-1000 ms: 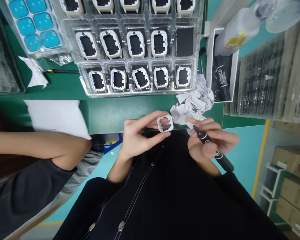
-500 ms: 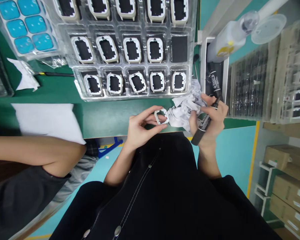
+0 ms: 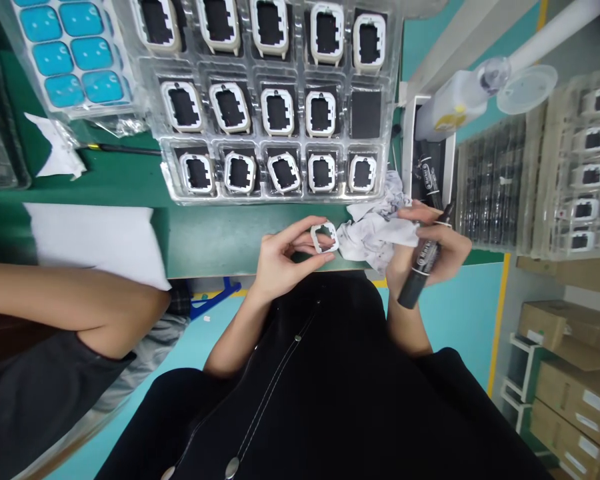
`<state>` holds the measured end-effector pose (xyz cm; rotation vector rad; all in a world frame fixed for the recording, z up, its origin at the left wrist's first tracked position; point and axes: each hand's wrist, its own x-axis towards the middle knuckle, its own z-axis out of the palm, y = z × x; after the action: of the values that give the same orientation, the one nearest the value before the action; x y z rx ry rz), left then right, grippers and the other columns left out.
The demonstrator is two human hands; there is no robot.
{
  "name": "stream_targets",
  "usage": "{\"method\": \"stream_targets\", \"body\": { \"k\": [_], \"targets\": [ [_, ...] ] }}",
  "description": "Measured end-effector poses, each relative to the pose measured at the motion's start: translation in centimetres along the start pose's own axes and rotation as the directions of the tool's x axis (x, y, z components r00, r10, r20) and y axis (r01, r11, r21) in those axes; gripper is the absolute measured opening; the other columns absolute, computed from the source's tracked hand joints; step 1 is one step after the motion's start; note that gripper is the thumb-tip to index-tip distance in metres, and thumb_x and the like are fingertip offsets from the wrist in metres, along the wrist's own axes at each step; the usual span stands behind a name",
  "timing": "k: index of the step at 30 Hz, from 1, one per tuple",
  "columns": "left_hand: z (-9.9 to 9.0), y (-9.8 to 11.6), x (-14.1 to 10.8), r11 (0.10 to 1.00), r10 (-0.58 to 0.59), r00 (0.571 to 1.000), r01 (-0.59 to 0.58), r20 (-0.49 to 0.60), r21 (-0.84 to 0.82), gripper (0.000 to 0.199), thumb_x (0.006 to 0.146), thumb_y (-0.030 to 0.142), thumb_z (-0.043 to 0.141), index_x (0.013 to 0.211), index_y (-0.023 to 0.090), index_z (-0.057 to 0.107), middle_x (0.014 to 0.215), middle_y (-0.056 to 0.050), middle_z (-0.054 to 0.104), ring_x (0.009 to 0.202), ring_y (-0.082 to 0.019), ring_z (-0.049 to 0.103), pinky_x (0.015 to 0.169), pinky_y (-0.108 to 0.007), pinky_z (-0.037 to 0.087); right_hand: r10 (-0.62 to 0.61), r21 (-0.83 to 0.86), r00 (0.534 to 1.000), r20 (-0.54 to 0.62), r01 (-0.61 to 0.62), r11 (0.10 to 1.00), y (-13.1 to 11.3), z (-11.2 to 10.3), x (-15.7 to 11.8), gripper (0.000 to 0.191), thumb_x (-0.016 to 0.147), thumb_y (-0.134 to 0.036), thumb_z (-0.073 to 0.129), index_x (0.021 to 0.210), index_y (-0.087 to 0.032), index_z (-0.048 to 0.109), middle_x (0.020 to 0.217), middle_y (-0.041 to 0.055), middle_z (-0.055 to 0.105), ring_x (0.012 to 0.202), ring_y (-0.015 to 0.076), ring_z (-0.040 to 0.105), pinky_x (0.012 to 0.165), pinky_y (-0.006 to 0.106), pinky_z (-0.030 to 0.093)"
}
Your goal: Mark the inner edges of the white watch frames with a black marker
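My left hand [image 3: 290,257] pinches a small white watch-case frame [image 3: 325,237] by its edges, just above the table's front edge. The frame is a rounded square with a notched opening. In my right hand [image 3: 430,247] a black marker [image 3: 423,263] lies across the palm, its thick end towards me and its narrow tip pointing away. Thumb and fingertips of that hand are at the crumpled white cloth [image 3: 370,233], which has dark smudges. A fold of the cloth rises between them. Beyond both hands, a clear plastic tray [image 3: 275,199] holds rows of similar frames, with one pocket vacant.
At right a white box [image 3: 407,143] holds another marker [image 3: 429,175], with a pump bottle [image 3: 453,107] by it. Stacked trays [image 3: 495,187] stand farther right. Blue pieces [image 3: 63,90] fill a tray at upper left. A co-worker's arm [image 3: 75,293] rests near a white sheet [image 3: 97,237].
My right hand has shifted slightly right and towards me with the marker, and its fingertips have closed on a fold of the cloth. My left hand keeps the frame nearly in place.
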<state>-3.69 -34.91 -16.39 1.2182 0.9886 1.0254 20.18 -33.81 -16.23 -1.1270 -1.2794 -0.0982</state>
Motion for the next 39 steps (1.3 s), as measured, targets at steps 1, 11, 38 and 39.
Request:
{"method": "stream_targets", "body": {
  "k": [1, 11, 38, 39],
  "targets": [
    [0.0, 0.0, 0.0, 1.0, 0.004, 1.0, -0.004, 0.003, -0.006, 0.067, 0.087, 0.044, 0.11, 0.143, 0.019, 0.085, 0.106, -0.01, 0.095, 0.092, -0.026, 0.094, 0.09, -0.033, 0.081, 0.038, 0.041, 0.998, -0.048, -0.036, 0.999, -0.4, 0.3, 0.1, 0.024, 0.103, -0.04, 0.084, 0.114, -0.036, 0.063, 0.095, -0.0041, 0.085, 0.078, 0.0259, 0.083, 0.086, 0.056, 0.076],
    [-0.2, -0.1, -0.1, 1.0, 0.021, 1.0, -0.021, 0.021, 0.004, 0.063, 0.091, 0.042, 0.107, 0.144, 0.018, 0.084, 0.106, -0.009, 0.094, 0.091, -0.024, 0.094, 0.089, -0.031, 0.081, 0.38, 0.274, 0.899, 0.218, -0.43, 0.86, -2.9, -1.1, 1.2, 0.041, 0.117, -0.054, 0.069, 0.087, -0.03, 0.054, 0.066, -0.007, 0.055, 0.049, 0.0136, 0.056, 0.053, 0.032, 0.059],
    [1.6, 1.9, 0.0, 0.814, 0.439, 0.885, -0.465, 0.156, 0.348, 0.048, 0.111, 0.019, 0.085, 0.158, 0.028, 0.079, 0.129, -0.004, 0.093, 0.1, -0.019, 0.093, 0.096, -0.026, 0.075, 0.214, -0.059, 0.872, 0.441, -0.209, 0.976, -6.5, -1.4, 0.6, 0.035, 0.103, -0.042, 0.093, 0.085, -0.03, 0.066, 0.071, -0.0088, 0.068, 0.056, 0.0145, 0.064, 0.057, 0.031, 0.057],
    [1.6, 1.9, 0.0, 0.799, 0.458, 0.874, -0.486, 0.164, 0.355, 0.048, 0.112, 0.017, 0.085, 0.158, 0.028, 0.079, 0.128, -0.004, 0.094, 0.101, -0.019, 0.093, 0.096, -0.026, 0.075, 0.219, -0.053, 0.872, 0.439, -0.218, 0.974, -6.5, -1.4, 0.7, 0.035, 0.102, -0.042, 0.094, 0.085, -0.03, 0.066, 0.071, -0.0092, 0.067, 0.055, 0.0139, 0.061, 0.055, 0.03, 0.056]
  ]
}}
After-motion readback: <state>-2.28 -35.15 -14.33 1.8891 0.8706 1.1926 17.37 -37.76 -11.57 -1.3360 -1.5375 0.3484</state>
